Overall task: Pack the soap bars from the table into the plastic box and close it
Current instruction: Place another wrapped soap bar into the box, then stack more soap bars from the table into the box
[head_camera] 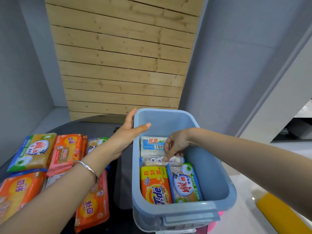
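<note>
A person's two bare hands work at a pale blue rectangular plastic box [211, 176] standing open at the right edge of a dark round counter [94, 125], its lid not on it. The left hand [128, 134], a thin silver bangle [87, 168] on its wrist, lies spread against the box's left wall, fingers along the outside and thumb hooked over the rim. The right hand [175, 146] reaches down inside, its fingertips pinching the edge of a clear-wrapped soap bar with blue-and-white print [152, 160] that lies across the middle of the box.

Four wrapped soap bars can be counted in the box, all packed along its left side: a white bar with a blue barcode label [150, 144] at the far end, the clear-wrapped one under the fingers, and nearest the camera an orange-and-yellow Tide bar [156, 184] just beside a green-and-blue bar with red lettering [184, 183]. The right half of the box floor is bare.

On the counter to the left lie more packs: a green-and-blue amber soap pack [32, 152], a second like it [96, 143] partly hidden behind the left forearm, a pink-and-orange pack [65, 152], and two orange packs [16, 191] [92, 205] at the near edge. Whether more lie under the arm cannot be told.
</note>
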### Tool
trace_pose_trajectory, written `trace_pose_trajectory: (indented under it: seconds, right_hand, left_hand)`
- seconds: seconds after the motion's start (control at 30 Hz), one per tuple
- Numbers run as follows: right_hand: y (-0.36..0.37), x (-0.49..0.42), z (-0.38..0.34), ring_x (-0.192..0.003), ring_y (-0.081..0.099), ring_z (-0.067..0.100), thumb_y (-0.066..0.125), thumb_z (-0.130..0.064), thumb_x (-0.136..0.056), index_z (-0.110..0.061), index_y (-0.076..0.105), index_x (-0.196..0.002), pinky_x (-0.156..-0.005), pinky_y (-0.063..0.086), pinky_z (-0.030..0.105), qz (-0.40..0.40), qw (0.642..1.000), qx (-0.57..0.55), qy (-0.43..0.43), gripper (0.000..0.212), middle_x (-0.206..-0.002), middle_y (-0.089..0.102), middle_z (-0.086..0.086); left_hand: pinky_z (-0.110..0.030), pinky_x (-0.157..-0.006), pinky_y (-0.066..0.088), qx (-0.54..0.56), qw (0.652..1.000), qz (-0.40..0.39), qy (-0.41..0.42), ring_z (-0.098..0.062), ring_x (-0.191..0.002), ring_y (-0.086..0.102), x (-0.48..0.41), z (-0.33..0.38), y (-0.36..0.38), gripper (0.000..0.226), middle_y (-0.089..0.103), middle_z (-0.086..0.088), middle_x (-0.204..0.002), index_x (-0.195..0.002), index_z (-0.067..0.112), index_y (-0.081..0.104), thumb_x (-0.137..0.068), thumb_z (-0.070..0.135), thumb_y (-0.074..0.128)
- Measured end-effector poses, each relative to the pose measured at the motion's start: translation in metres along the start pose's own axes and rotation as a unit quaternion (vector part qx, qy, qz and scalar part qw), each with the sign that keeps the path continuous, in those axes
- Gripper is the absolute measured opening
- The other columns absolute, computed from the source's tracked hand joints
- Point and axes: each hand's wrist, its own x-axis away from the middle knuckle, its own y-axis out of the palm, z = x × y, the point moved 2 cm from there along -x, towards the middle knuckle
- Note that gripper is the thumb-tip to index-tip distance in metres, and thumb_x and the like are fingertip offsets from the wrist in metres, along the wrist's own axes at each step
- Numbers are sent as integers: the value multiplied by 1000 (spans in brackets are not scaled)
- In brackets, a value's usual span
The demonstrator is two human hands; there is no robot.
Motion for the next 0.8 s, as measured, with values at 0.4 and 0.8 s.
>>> trace_pose_trajectory:
  seconds: [0.4, 0.8]
  right_hand:
    - [11, 13, -7, -60, 62, 4, 70, -27, -83, -7, 71, -98, -68, 54, 16, 5, 997, -72, -31, 25, -75, 66, -1]
    - [39, 100, -132, -78, 63, 12, 64, -18, -87, -19, 61, -87, -76, 53, 20, 93, 920, -281, -255, 4, -62, 65, -11]
  left_hand:
    - [-26, -90, 47, 6, 1000, -3, 10, -7, -109, 58, 14, 3, -5, 70, 55, 8, -129, -146, 37, 21, -87, 38, 59]
    - [-7, -68, 43, -202, 956, 196, 89, 1, -87, 58, 138, -25, -147, 17, 64, 16, -96, -96, 36, 63, -86, 23, 62]
